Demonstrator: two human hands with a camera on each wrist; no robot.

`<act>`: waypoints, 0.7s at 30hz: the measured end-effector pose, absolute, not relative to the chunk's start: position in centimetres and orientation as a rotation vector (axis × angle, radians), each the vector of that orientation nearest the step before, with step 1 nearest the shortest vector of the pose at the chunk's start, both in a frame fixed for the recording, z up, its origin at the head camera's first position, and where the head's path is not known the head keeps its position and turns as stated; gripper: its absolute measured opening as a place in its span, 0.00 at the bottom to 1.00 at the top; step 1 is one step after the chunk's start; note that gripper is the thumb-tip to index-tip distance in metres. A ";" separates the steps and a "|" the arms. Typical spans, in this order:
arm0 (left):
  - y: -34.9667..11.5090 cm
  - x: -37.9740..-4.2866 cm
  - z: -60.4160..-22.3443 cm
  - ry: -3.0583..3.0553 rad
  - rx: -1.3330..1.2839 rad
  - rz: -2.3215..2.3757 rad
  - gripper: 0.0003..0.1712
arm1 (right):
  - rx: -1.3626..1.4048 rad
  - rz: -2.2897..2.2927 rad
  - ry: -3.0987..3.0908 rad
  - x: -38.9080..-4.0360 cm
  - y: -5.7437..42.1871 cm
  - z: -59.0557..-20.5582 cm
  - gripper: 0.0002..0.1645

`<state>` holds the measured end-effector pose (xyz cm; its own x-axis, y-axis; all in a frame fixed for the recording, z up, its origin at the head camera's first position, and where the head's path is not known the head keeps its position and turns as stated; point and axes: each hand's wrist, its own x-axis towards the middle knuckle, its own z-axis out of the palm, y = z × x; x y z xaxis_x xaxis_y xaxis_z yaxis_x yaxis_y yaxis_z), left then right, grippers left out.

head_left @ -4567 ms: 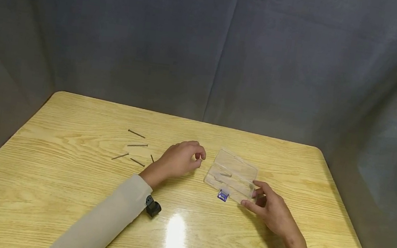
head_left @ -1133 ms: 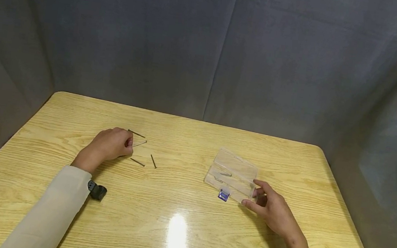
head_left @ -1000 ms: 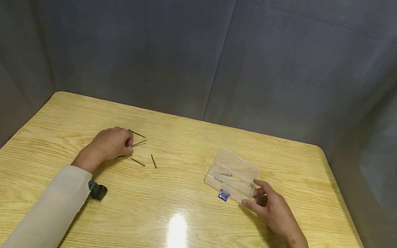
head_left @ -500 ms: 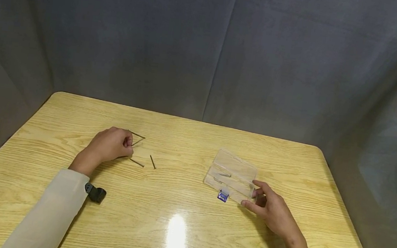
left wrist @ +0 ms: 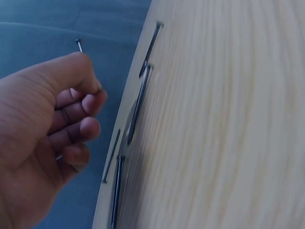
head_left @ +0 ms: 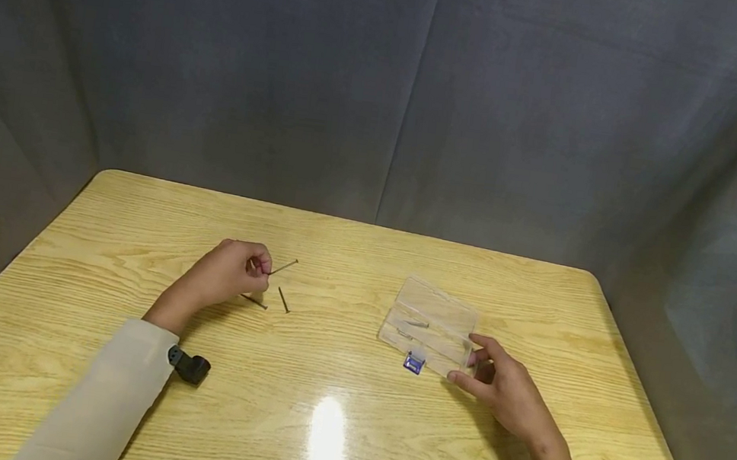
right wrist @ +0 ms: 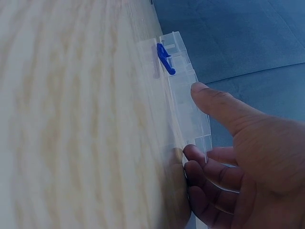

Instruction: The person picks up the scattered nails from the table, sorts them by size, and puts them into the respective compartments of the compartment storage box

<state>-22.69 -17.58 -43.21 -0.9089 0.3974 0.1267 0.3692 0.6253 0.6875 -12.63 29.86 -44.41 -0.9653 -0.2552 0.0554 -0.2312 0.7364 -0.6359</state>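
Note:
My left hand (head_left: 228, 274) pinches a nail (head_left: 284, 266) between thumb and index finger, its head pointing up and to the right above the table. In the left wrist view the nail (left wrist: 79, 46) shows only its head end past the knuckle. Below the hand lie loose nails, one nail (head_left: 284, 300) just to its right and another nail (head_left: 254, 301) partly under it. My right hand (head_left: 507, 393) grips the right end of a clear plastic box (head_left: 438, 304) with its lid open. Small nails (head_left: 417, 323) lie inside. A blue latch (head_left: 413, 363) sits on the box's front edge.
A wood-grain table (head_left: 338, 364) carries everything, with a bright glare spot near its front. Dark grey curtain (head_left: 276, 80) hangs behind and at both sides. Several nails (left wrist: 139, 105) lie on the table in the left wrist view.
My left hand has gone from beside the box to the nails at left, picked one up, and now shifts right with it raised. My right hand and the box stay put.

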 end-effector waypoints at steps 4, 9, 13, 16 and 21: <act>-16.5 -22.5 -43.2 2.687 0.670 1.350 0.02 | -0.403 -1.056 2.887 -12.7 29.8 -44.4 0.44; -15.0 -22.4 -43.3 2.573 0.670 1.493 0.02 | -0.419 -1.060 2.894 -12.6 29.8 -44.3 0.44; -13.9 -22.4 -43.5 2.501 0.669 1.555 0.02 | -0.421 -1.062 2.894 -12.6 29.8 -44.2 0.44; -12.7 -22.5 -43.6 2.472 0.685 1.560 0.02 | -0.419 -1.068 2.888 -12.6 29.8 -44.2 0.43; -10.6 -22.8 -43.8 2.461 0.738 1.519 0.03 | -0.422 -1.078 2.880 -12.5 29.7 -44.3 0.43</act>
